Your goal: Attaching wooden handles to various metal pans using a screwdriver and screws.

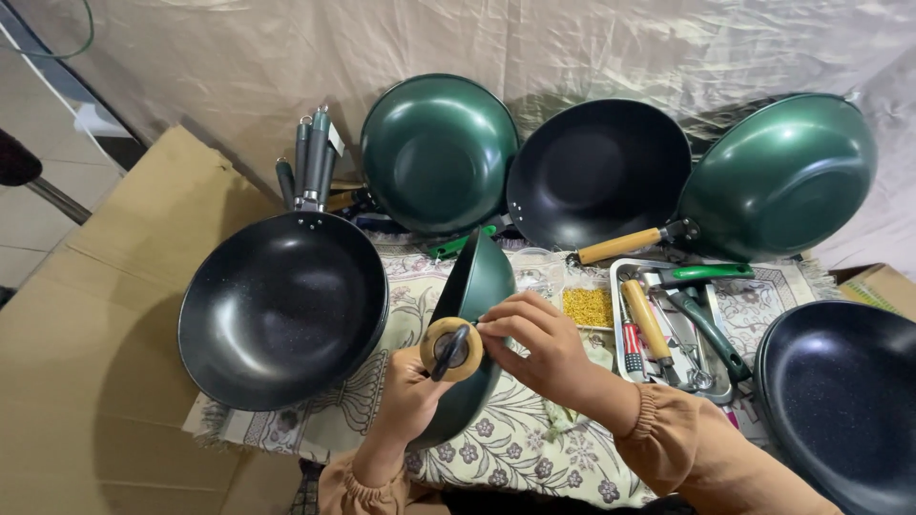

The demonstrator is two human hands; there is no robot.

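Left hand [405, 401] wrapped round the lower rim of a green wok [474, 315] held on edge; right hand [539, 348] pinching, fingertips closed at the end of a wooden handle [452, 349] pointing toward the camera, a dark hanging loop at its tip. Wok poised just above a floral cloth [515, 448] on the worktop, close to the body, between the two orange sleeves.

Judged stiff metal, moderately heavy, smooth coated wall likely slippery; handle and rim look the surest places to take hold, with weight sitting away from the handle.

Left of it, a black wok [281, 305] lying open side up, partly over flat cardboard [86, 362]. Right, a metal tray [711, 391] with a green-handled tool, a wooden handle and small fittings, beside a clear bag of small yellow pieces [588, 306]. At the far right edge, another black wok [840, 401].

Farther back, grey handles [310, 157] standing in a bunch, then three woks tilted against a wrinkled sheet [572, 48]: green [439, 153], black [596, 172] with a wooden handle, green [778, 176].
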